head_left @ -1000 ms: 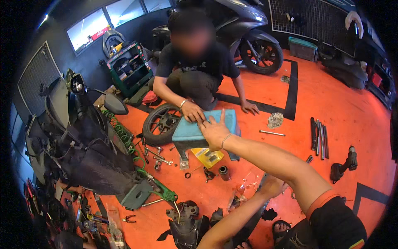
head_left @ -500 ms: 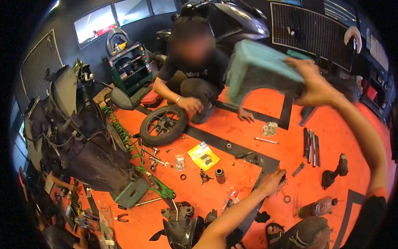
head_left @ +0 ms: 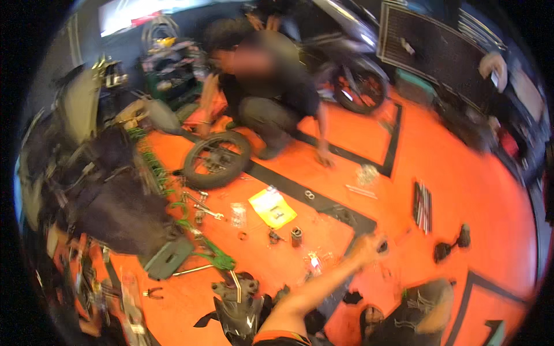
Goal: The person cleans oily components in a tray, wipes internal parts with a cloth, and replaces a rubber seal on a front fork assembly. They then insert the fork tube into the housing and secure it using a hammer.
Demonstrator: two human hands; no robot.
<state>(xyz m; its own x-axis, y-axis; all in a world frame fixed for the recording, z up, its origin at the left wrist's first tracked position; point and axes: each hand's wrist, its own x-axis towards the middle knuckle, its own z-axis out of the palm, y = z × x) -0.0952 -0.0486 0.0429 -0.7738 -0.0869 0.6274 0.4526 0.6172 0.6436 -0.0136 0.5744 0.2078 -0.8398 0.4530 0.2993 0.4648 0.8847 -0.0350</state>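
Note:
My left hand [head_left: 367, 249] reaches out low over the orange floor, fingers closed round a small dark part [head_left: 382, 247] whose kind I cannot make out. My right hand is not in view. A piece of a teal plastic stool or box [head_left: 494, 333] shows at the lower right rim. Left of my left hand stand a dark cylindrical socket-like piece [head_left: 296, 236] and a small metal part with arms [head_left: 274, 236]. Beyond them lies a yellow package [head_left: 273, 209]. Motion blurs much of the picture.
A co-worker [head_left: 259, 98] crouches behind a loose wheel [head_left: 217, 160]. A stripped scooter [head_left: 115, 196] fills the left side. A cordless power tool [head_left: 452, 245] and several dark bars [head_left: 422, 207] lie at right. Wrenches [head_left: 208, 210] lie near a green coiled hose [head_left: 147, 164].
The teal stool or box has gone from the upper right to the lower right rim, and my right hand has left the view. The co-worker has turned. The view has shifted.

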